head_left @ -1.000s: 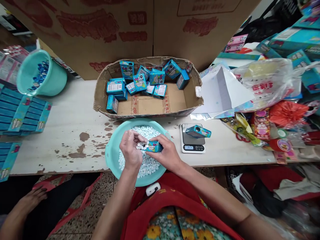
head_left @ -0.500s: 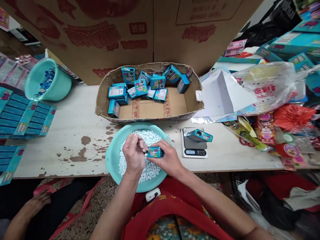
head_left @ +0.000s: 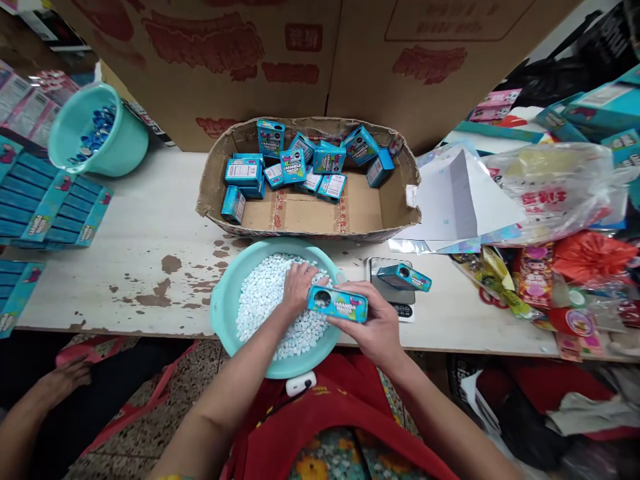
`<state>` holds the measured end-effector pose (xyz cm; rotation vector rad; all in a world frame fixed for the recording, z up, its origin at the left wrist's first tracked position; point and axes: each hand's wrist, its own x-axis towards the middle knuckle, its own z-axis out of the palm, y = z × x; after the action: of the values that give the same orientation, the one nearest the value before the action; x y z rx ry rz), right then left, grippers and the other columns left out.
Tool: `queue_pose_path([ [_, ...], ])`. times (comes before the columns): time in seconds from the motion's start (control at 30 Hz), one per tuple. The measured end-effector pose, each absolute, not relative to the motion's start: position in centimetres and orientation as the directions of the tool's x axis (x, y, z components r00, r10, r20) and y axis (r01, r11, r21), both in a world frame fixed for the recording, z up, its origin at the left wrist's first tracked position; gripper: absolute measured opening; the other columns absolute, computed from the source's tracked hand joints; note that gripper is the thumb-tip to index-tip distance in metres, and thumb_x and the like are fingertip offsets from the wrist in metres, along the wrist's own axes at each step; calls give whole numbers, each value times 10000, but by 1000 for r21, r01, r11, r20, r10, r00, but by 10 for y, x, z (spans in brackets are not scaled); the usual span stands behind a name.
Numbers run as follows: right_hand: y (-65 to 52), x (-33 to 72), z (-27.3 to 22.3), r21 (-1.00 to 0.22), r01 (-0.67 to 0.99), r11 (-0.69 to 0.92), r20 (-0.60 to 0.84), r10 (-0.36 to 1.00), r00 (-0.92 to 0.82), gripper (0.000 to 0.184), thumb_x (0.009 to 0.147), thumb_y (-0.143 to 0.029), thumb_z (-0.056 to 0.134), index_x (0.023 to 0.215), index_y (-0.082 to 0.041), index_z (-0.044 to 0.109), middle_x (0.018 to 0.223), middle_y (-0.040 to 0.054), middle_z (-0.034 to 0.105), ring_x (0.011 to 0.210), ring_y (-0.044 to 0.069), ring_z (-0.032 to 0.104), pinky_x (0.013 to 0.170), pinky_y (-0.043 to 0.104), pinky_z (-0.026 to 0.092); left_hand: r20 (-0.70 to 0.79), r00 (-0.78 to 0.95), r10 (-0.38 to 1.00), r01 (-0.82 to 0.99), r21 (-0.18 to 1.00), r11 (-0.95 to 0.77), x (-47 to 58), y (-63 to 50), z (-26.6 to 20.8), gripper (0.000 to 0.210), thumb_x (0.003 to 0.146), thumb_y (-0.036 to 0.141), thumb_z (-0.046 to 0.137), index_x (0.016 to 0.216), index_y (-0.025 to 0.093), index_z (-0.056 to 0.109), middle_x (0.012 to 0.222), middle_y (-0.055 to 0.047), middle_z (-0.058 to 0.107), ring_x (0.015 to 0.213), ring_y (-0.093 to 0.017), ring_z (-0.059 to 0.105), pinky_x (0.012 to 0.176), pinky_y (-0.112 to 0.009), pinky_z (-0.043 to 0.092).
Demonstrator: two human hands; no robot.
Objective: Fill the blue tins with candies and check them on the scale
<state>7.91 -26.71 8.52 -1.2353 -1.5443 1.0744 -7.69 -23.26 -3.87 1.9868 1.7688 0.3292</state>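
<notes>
My right hand (head_left: 375,321) grips a small blue candy box (head_left: 345,305), its top with a round hole turned up toward me. This box is held over the right side of a turquoise basin (head_left: 216,310) of small white candies (head_left: 265,293). My left hand (head_left: 299,285) reaches down onto the candies just left of the box, fingers stretched out; the box hides part of it. Beside the basin, another blue box (head_left: 407,277) lies across a small digital scale (head_left: 407,312), covering much of it.
A low cardboard tray (head_left: 300,223) holding several blue boxes stands behind the basin. On the left are a turquoise bucket (head_left: 125,143) of blue pieces and stacked blue packs (head_left: 50,213). Papers (head_left: 450,193) and plastic bags (head_left: 550,193) crowd the right. Another person's hand (head_left: 65,380) rests at lower left.
My left hand has gone from beside the box's opening down onto the candies. My right hand has moved right with the box and tilted its top toward me. The view has shifted slightly.
</notes>
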Motion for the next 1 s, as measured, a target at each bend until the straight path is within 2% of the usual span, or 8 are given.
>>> queue_pose_path([
  [0.13, -263, 73, 74, -946, 306, 111, 85, 992, -96, 325, 707, -296, 771, 992, -239, 627, 980, 48, 623, 935, 215, 604, 834, 361, 491, -183, 99, 978, 861, 509, 8, -99, -257, -31, 152, 831, 302, 520, 792, 199, 625, 888, -89, 593, 869, -235, 533, 739, -322, 400],
  [0.2, -262, 70, 68, -941, 325, 96, 64, 992, -107, 328, 702, -299, 774, 987, -234, 625, 975, 43, 620, 933, 213, 601, 836, 355, 484, -207, -69, 976, 744, 641, 188, -112, -263, -30, 137, 786, 300, 565, 716, 191, 610, 812, -68, 589, 819, -217, 545, 707, -300, 401],
  [0.37, -265, 63, 52, -930, 360, 73, 11, 985, -170, 313, 694, -301, 776, 956, -224, 623, 922, 29, 624, 897, 207, 603, 811, 346, 484, -355, -351, 867, 91, 908, 408, -120, -264, -2, 283, 776, 421, 569, 641, 178, 521, 602, 9, 499, 527, -123, 468, 504, -237, 362],
  [0.43, -268, 58, 47, -927, 366, 79, 5, 980, -199, 311, 700, -296, 769, 964, -223, 621, 927, 33, 630, 900, 210, 604, 812, 350, 484, -419, -361, 833, -259, 903, 342, -115, -265, 24, 265, 771, 422, 582, 693, 178, 517, 630, 18, 508, 464, -96, 432, 433, -221, 323],
  [0.5, -271, 51, 44, -921, 378, 95, 11, 976, -218, 308, 707, -291, 761, 974, -223, 622, 930, 41, 631, 903, 217, 603, 806, 357, 483, -392, -341, 854, -454, 864, 216, -107, -266, 50, 223, 767, 381, 592, 720, 173, 525, 683, 5, 544, 496, -100, 487, 459, -224, 374],
  [0.7, -274, 32, 54, -885, 437, 160, 36, 960, -278, 299, 702, -271, 761, 969, -232, 632, 928, 41, 649, 910, 235, 609, 819, 382, 459, -270, -457, 848, -512, 859, -3, -97, -261, 77, 154, 768, 294, 582, 703, 170, 517, 684, 7, 572, 616, -136, 603, 630, -287, 492],
  [0.9, -270, 35, 64, -860, 483, 164, 37, 964, -262, 292, 674, -269, 780, 924, -229, 634, 877, 30, 651, 867, 231, 615, 782, 362, 446, -320, -492, 810, -508, 861, 31, -94, -254, 77, 194, 775, 351, 592, 804, 185, 496, 685, 25, 565, 567, -124, 591, 612, -292, 497],
  [1.0, -271, 37, 65, -871, 467, 155, 31, 965, -262, 297, 670, -277, 785, 920, -223, 634, 866, 27, 645, 863, 226, 613, 779, 355, 447, -296, -474, 829, -502, 864, 22, -92, -254, 81, 203, 789, 352, 585, 747, 182, 482, 612, 39, 523, 571, -128, 590, 630, -295, 497],
])
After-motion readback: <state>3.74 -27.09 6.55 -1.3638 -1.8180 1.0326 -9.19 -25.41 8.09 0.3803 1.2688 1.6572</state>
